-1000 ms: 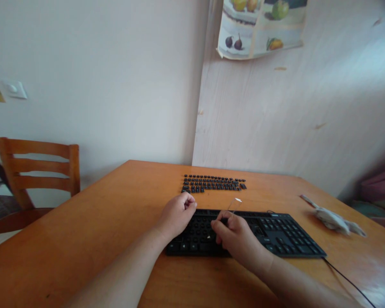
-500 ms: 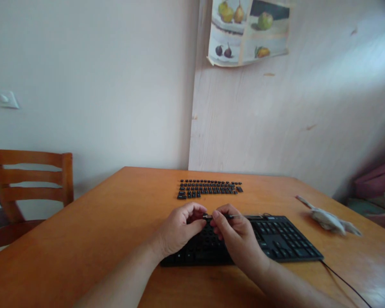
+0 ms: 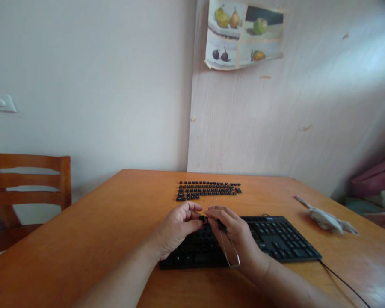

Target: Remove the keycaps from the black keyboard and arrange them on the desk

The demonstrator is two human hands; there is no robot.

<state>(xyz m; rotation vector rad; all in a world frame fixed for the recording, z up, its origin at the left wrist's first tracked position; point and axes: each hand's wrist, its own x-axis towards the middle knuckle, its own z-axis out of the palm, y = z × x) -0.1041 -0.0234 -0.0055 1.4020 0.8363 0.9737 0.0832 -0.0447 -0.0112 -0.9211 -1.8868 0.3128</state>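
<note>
A black keyboard [image 3: 282, 239] lies on the table, many of its left-side keys stripped of caps. Over that side, my left hand [image 3: 181, 222] pinches a small black keycap [image 3: 201, 218] between thumb and fingertips. My right hand [image 3: 235, 231] is closed round a wire keycap puller [image 3: 233, 262]. The puller's thin metal loop sticks out below the palm, toward me, and its dark handle is mostly covered by the fingers. Both hands' fingertips nearly meet at the keycap. Behind them, loose keycaps [image 3: 208, 191] lie in rows on the table.
A grey-white cloth [image 3: 327, 220] lies on the wooden table [image 3: 99, 231] at the right. The keyboard's cable [image 3: 343, 280] runs off toward the lower right. A wooden chair [image 3: 32, 175] stands at the left, and a wall closes off the table's far side.
The puller has turned in my right hand: its wire pointed right along the keyboard's top edge and now points down toward me. My left hand stays over the keyboard, pinching.
</note>
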